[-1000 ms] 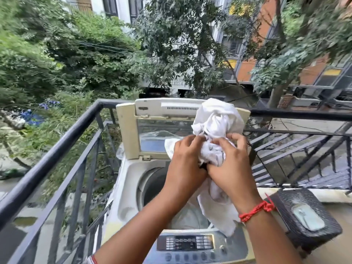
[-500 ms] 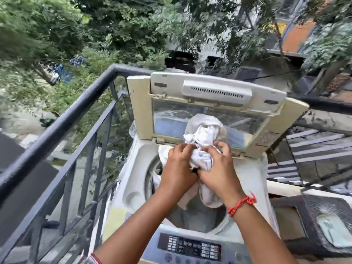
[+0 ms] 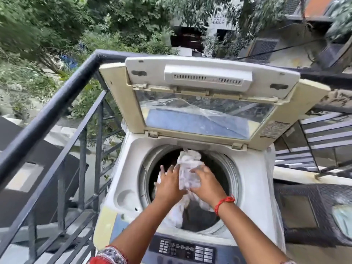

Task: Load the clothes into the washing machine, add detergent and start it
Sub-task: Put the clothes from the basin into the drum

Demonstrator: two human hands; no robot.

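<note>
A white top-loading washing machine (image 3: 131, 149) stands in front of me with its lid (image 3: 207, 79) raised upright at the back. Both hands reach into the round drum opening (image 3: 231, 168). My left hand (image 3: 169, 184) and my right hand (image 3: 206, 184) press side by side on a bunched white cloth (image 3: 188, 164) that sits inside the drum mouth, its lower part hanging down into the dark tub. The fingers look flattened on the cloth, so the grip is unclear. A red thread circles my right wrist. The control panel (image 3: 187, 252) lies along the near edge.
A dark metal balcony railing (image 3: 55, 111) runs along the left, close to the machine. A dark woven stool or basket (image 3: 312, 210) stands at the right with a pale object on top. Stairs and trees lie beyond the railing.
Both hands have gone down with the white cloth from in front of the lid into the drum opening. My head has tilted downward, so the machine fills more of the view.
</note>
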